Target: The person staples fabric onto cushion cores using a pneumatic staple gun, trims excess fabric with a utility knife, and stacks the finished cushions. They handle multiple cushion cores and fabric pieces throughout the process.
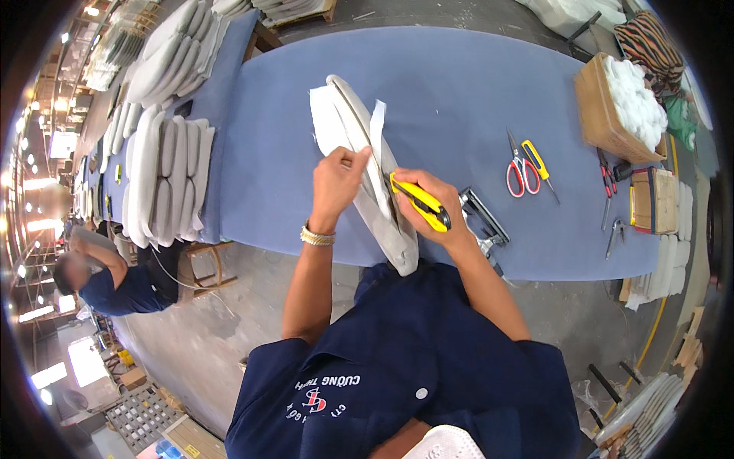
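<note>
A long, narrow grey upholstered cushion lies on edge across the table, its near end against my shirt. White lining fabric shows loose along its open side, and a white strip sticks up near the far end. My left hand is closed, pinching the white fabric at the cushion's middle. In my right hand is a yellow and black utility knife, held against the cushion's right side. Its blade is hidden. Just right of that hand lies a staple gun.
Red-handled scissors and a yellow screwdriver lie on the blue table. Further right are pliers and a cardboard box of white stuffing. Stacked grey cushions stand at left. Another person sits beyond them.
</note>
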A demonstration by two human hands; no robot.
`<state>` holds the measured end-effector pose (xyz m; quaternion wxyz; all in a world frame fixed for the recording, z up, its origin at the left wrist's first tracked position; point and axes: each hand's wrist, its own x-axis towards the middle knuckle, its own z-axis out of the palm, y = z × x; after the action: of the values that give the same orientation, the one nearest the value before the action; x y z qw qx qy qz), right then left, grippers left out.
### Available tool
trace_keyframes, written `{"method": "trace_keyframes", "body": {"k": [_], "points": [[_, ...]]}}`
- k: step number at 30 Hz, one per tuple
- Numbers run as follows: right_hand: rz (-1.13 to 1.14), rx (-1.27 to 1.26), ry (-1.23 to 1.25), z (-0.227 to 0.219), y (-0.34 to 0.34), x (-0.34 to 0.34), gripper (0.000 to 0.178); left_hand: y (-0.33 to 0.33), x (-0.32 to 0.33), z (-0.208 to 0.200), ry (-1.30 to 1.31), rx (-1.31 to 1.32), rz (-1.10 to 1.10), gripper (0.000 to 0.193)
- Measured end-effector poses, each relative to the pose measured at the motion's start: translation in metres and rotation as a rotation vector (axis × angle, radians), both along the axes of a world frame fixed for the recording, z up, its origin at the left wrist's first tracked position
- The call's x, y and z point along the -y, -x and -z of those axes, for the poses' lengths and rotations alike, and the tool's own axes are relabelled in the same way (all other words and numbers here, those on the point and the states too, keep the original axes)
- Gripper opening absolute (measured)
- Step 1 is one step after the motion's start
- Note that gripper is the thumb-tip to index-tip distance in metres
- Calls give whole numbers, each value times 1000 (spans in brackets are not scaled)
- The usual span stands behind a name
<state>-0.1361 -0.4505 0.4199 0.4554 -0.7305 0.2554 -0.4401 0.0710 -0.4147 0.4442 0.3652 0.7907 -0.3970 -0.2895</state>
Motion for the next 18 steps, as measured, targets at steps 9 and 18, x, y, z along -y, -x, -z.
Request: {"method": "trace_keyframes", "body": {"k": [9, 18], "points": [[31, -26, -75, -2, 11, 1, 25, 29, 19, -7, -14, 624, 305, 34], [45, -43, -67, 2, 23, 2, 26, 29, 25, 21, 340, 193, 330, 18]]}}
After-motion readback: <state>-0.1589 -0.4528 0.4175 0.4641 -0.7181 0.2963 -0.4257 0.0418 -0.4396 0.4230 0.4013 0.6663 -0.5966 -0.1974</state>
